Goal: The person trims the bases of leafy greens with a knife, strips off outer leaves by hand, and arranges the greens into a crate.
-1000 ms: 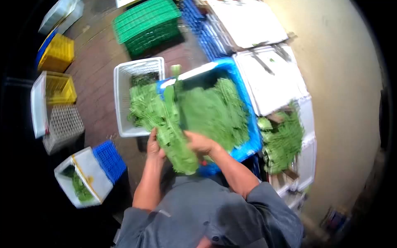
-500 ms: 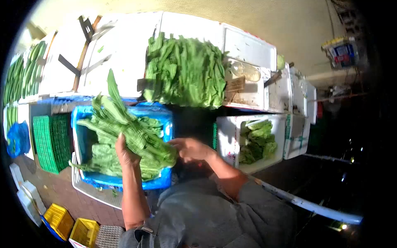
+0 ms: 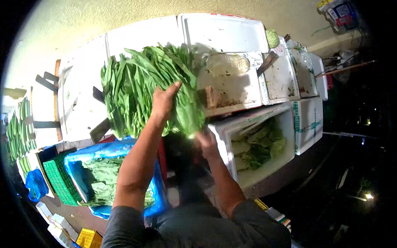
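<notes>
Greens [image 3: 187,105] moved from blue-lined crate [image 3: 103,149] to pile [image 3: 124,89]; left hand [image 3: 163,101] grasping, right hand [image 3: 207,145] unclear.

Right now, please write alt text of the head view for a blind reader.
A person's left hand lies on a pile of leafy greens; the blurred right hand is near the stem ends. Nearby, a blue-lined bin and a white box hold more greens.

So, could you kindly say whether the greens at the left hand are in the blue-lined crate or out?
Out: the greens at the left hand are beyond the blue-lined crate, amid white foam boxes.
</notes>
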The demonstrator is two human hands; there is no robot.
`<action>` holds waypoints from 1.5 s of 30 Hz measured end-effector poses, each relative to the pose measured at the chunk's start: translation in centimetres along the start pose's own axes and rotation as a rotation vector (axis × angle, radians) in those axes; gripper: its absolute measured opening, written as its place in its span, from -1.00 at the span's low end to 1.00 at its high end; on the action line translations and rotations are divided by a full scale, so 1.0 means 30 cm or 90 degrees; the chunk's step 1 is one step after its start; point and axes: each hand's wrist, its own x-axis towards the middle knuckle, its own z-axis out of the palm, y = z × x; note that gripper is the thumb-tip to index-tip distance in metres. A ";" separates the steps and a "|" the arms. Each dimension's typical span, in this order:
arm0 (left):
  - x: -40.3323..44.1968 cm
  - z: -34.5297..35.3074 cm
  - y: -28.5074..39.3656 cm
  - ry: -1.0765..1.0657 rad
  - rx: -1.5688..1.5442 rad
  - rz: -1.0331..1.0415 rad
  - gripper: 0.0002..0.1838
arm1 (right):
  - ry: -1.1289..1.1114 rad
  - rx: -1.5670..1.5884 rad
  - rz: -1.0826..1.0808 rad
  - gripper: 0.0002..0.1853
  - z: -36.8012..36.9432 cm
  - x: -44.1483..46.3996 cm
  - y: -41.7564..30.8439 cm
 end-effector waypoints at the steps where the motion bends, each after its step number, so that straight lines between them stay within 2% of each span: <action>1: 0.064 0.017 -0.054 0.011 0.018 -0.017 -0.40 | 0.038 0.116 0.098 -0.67 0.009 0.040 -0.007; 2: 0.106 0.035 -0.109 -0.008 0.070 0.053 -0.35 | 0.074 0.231 0.194 -0.66 0.024 0.074 -0.026; 3: 0.099 0.080 -0.109 0.076 0.213 0.020 -0.30 | 0.111 0.348 0.294 -0.64 0.035 0.098 -0.031; 4: 0.140 0.068 -0.177 0.109 0.259 0.013 -0.29 | 0.106 0.283 0.313 -0.57 0.043 0.121 0.006; 5: 0.192 0.050 -0.266 0.143 0.303 0.006 -0.28 | 0.130 0.219 0.227 -0.56 0.048 0.126 0.032; 6: 0.244 0.019 -0.323 0.099 0.299 0.073 -0.27 | 0.152 0.156 0.140 -0.54 0.059 0.125 0.050; 8: 0.216 0.066 -0.226 0.104 0.402 0.002 -0.26 | 0.083 0.188 0.332 -0.47 0.028 0.142 -0.052; 9: 0.204 0.081 -0.191 0.108 0.455 -0.036 -0.25 | 0.102 0.204 0.319 -0.44 0.045 0.140 -0.033; 10: 0.254 0.041 -0.259 0.052 0.373 0.038 -0.22 | 0.119 0.218 0.300 -0.42 0.067 0.147 -0.014; 13: 0.270 0.043 -0.256 0.103 0.667 0.024 -0.13 | 0.106 0.237 0.266 -0.41 0.087 0.168 0.014; 14: 0.310 0.012 -0.301 0.056 0.573 0.032 -0.10 | 0.107 0.187 0.214 -0.42 0.118 0.164 0.128; 15: 0.294 0.034 -0.281 0.079 0.620 0.029 -0.05 | 0.105 0.226 0.286 -0.42 0.090 0.150 0.047; 16: 0.258 0.047 -0.259 0.070 0.552 0.013 -0.01 | 0.106 0.264 0.359 -0.41 0.059 0.137 -0.042; 17: 0.236 0.053 -0.233 0.063 0.485 0.006 0.02 | 0.115 0.293 0.299 -0.47 0.065 0.139 -0.017; 18: 0.225 0.045 -0.216 0.065 0.500 0.050 0.06 | 0.121 0.323 0.239 -0.53 0.071 0.141 0.007; 19: 0.211 0.024 -0.212 0.070 0.516 0.093 0.10 | 0.096 0.376 0.281 -0.60 0.058 0.136 0.011; 20: 0.206 0.009 -0.207 0.091 0.516 0.081 0.12 | 0.085 0.203 0.165 -0.63 0.077 0.115 0.087; 23: 0.102 0.047 -0.034 0.088 0.628 0.198 0.06 | 0.114 0.152 0.126 -0.57 0.149 0.105 0.276; 25: 0.053 0.003 0.018 0.125 0.642 0.353 -0.18 | 0.123 0.246 0.291 -0.54 0.102 0.120 0.068; 26: -0.010 -0.016 0.056 0.092 0.591 0.329 -0.26 | 0.129 0.237 0.304 -0.54 0.117 0.134 0.082; 27: -0.110 -0.052 0.115 0.077 0.550 0.305 -0.34 | 0.139 0.232 0.306 -0.53 0.119 0.126 0.099; 29: -0.288 -0.116 0.159 0.060 0.468 0.146 -0.40 | 0.160 0.233 0.315 -0.52 0.111 0.113 0.123; 33: -0.657 -0.394 0.018 0.103 0.382 0.027 -0.55 | 0.164 0.243 0.336 -0.55 0.093 0.009 0.137; 35: -0.853 -0.556 -0.049 0.199 0.463 0.022 -0.63 | 0.129 0.220 0.331 -0.60 0.089 -0.086 0.083; 37: -1.034 -0.731 -0.092 0.298 0.427 -0.141 -0.68 | 0.077 0.262 0.435 -0.59 0.087 -0.167 0.090; 39: -1.189 -0.982 -0.304 0.459 0.407 -0.071 -0.73 | -0.004 0.211 0.484 -0.62 0.144 -0.239 -0.011; 40: -1.259 -1.074 -0.326 0.500 0.330 -0.089 -0.74 | -0.071 0.192 0.484 -0.64 0.172 -0.282 -0.024; 41: -1.298 -1.154 -0.325 0.538 0.254 -0.099 -0.74 | -0.136 0.176 0.479 -0.65 0.203 -0.311 -0.031; 43: -1.310 -1.280 -0.278 0.562 0.190 0.004 -0.74 | -0.235 0.135 0.441 -0.65 0.294 -0.378 -0.101; 45: -1.228 -1.433 -0.244 0.652 0.257 0.040 -0.64 | -0.324 0.115 0.429 -0.67 0.373 -0.434 -0.106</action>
